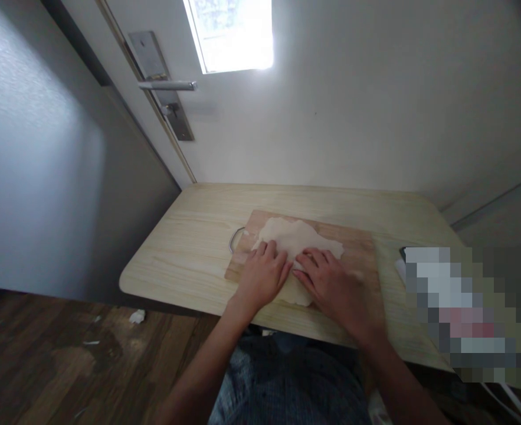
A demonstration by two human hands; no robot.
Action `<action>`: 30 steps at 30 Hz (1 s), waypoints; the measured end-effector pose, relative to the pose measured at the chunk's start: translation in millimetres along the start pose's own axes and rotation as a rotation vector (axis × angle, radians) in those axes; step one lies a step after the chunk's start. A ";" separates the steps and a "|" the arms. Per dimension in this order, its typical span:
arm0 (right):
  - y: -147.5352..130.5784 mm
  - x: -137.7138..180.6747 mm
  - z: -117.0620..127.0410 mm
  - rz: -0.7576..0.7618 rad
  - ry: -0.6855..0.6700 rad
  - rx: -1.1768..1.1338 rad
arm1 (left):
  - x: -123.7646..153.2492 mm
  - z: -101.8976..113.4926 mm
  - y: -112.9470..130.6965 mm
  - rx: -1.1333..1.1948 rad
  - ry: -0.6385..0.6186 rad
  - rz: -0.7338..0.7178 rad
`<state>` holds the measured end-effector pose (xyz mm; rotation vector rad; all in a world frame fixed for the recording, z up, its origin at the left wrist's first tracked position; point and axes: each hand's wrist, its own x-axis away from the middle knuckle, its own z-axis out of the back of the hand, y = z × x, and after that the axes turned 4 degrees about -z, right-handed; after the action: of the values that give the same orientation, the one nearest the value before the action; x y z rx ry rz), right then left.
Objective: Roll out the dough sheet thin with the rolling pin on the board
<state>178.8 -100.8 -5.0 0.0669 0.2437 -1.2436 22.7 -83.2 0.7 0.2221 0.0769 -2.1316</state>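
Observation:
A thin, pale sheet of dough [293, 231] with an uneven edge lies on a wooden cutting board [364, 248]. Both my hands are on it, close together with the thumbs toward each other. My left hand [264, 268] has its bent fingers on the left part of the dough. Just to its right, my right hand [326, 277] curls its fingers over the middle. A pale ridge shows between the hands; whether it is a fold of dough or something else under the fingers, I cannot make out. The dough also shows below the hands, toward my body.
The board has a metal handle [234, 239] on its left side. It lies on a light wooden table [176, 242] against a white door [353, 118] with a lever handle [167, 86]. A blurred-out object [459, 313] is at the right end. White scraps [137, 316] lie on the floor.

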 end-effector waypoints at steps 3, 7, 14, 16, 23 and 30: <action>10.5 -19.7 -1.1 0.000 0.005 0.012 | -23.3 -2.3 -9.9 -0.005 0.009 -0.015; 24.0 -43.6 -6.9 0.015 0.052 -0.004 | -51.6 -7.5 -22.5 0.030 0.017 -0.045; 20.0 -35.0 -8.7 0.037 0.013 -0.019 | -43.0 -3.7 -19.3 0.079 -0.005 -0.069; 11.4 -20.7 -7.2 -0.008 0.024 -0.018 | -27.3 -0.6 -11.8 0.076 0.010 -0.044; -10.5 20.2 -7.9 -0.033 0.087 -0.005 | 19.4 -4.5 9.9 0.079 0.040 0.006; 2.9 11.8 0.9 0.081 0.048 0.045 | 32.7 -5.5 7.9 0.319 0.214 -0.133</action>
<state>185.2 -111.0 -6.9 0.1442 0.2527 -1.1675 12.9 -113.8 -10.7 0.6485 -0.1290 -2.2389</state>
